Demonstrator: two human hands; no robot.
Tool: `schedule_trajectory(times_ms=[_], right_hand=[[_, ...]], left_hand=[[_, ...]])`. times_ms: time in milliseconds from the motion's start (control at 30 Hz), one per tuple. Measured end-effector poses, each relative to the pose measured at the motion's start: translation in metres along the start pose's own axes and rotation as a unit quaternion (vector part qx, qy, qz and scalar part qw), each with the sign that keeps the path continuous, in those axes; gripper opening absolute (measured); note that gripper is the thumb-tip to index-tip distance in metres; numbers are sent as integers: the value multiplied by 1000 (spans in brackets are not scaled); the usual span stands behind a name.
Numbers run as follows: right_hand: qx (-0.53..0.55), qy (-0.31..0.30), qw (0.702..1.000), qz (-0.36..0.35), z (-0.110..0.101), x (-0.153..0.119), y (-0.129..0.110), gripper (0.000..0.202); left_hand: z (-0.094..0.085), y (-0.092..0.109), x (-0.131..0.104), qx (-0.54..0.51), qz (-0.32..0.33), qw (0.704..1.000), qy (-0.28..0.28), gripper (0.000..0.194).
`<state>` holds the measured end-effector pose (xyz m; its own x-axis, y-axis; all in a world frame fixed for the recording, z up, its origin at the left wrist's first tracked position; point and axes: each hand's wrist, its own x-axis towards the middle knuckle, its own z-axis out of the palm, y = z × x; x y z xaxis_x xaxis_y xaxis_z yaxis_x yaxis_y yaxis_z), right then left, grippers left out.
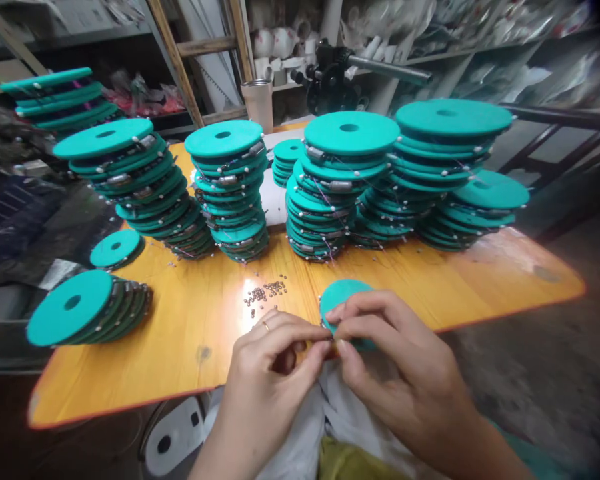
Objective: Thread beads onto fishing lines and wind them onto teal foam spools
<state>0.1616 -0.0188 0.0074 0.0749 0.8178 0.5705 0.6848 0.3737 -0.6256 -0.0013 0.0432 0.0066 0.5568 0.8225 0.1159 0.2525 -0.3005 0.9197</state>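
My left hand point(275, 360) and my right hand point(400, 360) meet at the front of the table, thumbs and forefingers pinched together at the tips. Something small and dark sits between the left fingertips, too tiny to name. What the right fingertips pinch is hidden. Partly behind my right hand lies a green foam disc point(345, 292) with a hole or centre I cannot see. A scatter of small dark round beads point(265, 291) lies on the wood just beyond my left hand. A ring is on one left finger.
Tall stacks of green foam spools wound with line stand along the back, such as a left stack point(105, 137) and a right stack point(350, 133). A tilted short stack point(70, 307) lies at the left edge of the wooden table point(180, 360). Behind are a cup point(257, 107) and shelves.
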Motion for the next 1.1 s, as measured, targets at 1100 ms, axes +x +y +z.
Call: schedule_trajectory(times_ms=[1100], right_hand=[[-48,-27,996,-65,-5,-5,5,20]], left_hand=[[0,-7,-7,7,12,1000,14,13]])
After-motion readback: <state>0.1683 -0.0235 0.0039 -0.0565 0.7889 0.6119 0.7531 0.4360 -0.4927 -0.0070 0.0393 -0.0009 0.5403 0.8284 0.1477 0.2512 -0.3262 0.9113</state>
